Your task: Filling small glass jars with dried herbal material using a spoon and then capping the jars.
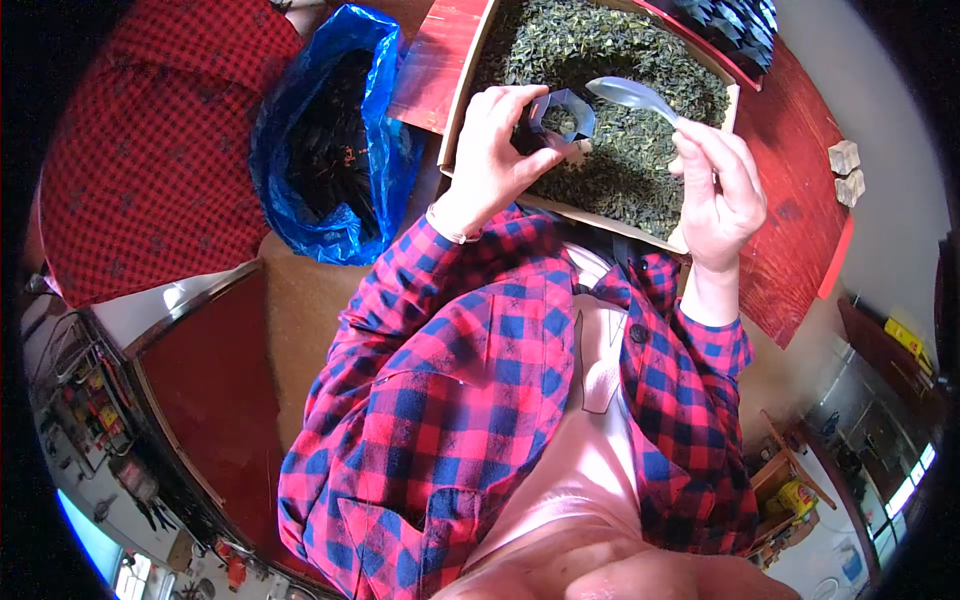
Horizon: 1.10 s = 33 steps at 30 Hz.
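Note:
My left hand (pixel 495 150) holds a small clear many-sided container (pixel 585 124) between thumb and fingers, its open top facing up. Something is visible inside or through it, but I cannot tell which. In my right hand (pixel 716 180) is a clear plastic spoon (pixel 634 94), its bowl pointing left, just right of the container and apart from it. Both hands are over a shallow tray (pixel 461 90) with pale edges, heaped with dried green leaves (pixel 622 157). Whether the spoon's bowl holds anything is unclear.
An open blue plastic bag (pixel 382 97) with dark contents stands left of the tray, beside a red-and-black checked cloth (pixel 180 150). The red tabletop (pixel 787 172) extends rightward. Bundles of silvery packets (pixel 731 26) lie beyond the tray; two small pale blocks (pixel 845 156) are at far right.

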Tool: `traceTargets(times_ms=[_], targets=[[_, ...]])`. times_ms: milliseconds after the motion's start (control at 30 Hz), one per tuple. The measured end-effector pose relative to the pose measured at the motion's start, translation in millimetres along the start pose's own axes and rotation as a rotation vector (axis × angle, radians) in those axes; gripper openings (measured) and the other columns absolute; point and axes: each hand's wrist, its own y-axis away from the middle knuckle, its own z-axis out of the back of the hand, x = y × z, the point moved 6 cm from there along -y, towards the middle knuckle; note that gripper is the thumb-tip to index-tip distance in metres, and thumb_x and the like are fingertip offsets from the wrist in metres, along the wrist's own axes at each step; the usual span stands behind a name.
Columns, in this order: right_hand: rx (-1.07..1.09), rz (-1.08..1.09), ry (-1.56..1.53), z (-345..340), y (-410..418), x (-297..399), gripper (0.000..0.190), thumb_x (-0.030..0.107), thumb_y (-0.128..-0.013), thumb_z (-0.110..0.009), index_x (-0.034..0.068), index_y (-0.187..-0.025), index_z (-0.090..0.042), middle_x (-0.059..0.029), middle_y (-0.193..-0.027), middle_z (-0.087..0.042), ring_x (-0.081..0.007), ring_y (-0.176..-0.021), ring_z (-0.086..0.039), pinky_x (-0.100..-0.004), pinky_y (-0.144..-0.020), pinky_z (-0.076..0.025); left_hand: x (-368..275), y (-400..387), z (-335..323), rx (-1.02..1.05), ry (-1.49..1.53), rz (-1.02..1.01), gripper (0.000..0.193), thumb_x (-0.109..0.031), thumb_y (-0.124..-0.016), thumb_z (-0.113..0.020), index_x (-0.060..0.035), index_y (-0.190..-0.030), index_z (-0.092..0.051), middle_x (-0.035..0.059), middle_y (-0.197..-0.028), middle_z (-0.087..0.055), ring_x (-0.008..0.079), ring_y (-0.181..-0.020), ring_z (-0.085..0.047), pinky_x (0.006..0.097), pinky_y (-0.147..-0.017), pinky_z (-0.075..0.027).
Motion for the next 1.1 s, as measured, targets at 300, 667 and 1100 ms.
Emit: traceTargets(times_ms=[300,667,1100], targets=[[0.307,-0.281,0.195,-37,32,-69,0.016,0.003,-0.092,-0.074,0.004,-0.108,-0.077,-0.0105,-0.093,-0.074,-0.0170,-0.081,-0.070,-0.0285,-0.073,-0.054,-2,-1,-1,-0.007,-0.001,-0.005,0.063,-0.024,-0.071,-0.094,-0.0067,-0.126,-0.068,0.0121,-0.115,-0.069,0.0286,-0.108,-0.066,0.0375,-0.096,-0.053],[0.541,-0.408,0.059,-58,51,-94,0.018,0.007,-0.097,-0.067,0.002,-0.112,-0.075,-0.0083,-0.095,-0.075,-0.0159,-0.084,-0.070,-0.0297,-0.077,-0.055,-4,-2,2,-0.005,0.010,0.002,0.063,-0.024,-0.071,-0.094,-0.0061,-0.126,-0.068,0.0120,-0.115,-0.069,0.0283,-0.108,-0.066,0.0376,-0.096,-0.053],[0.108,-0.762,-0.216,2,22,-85,0.021,0.019,-0.103,-0.068,0.004,-0.115,-0.076,0.0000,-0.088,-0.070,-0.0055,-0.074,-0.061,-0.0200,-0.067,-0.047,-1,-1,-1,0.018,-0.014,0.021,0.063,-0.025,-0.071,-0.094,-0.0063,-0.126,-0.068,0.0121,-0.116,-0.069,0.0291,-0.109,-0.065,0.0380,-0.096,-0.054]])
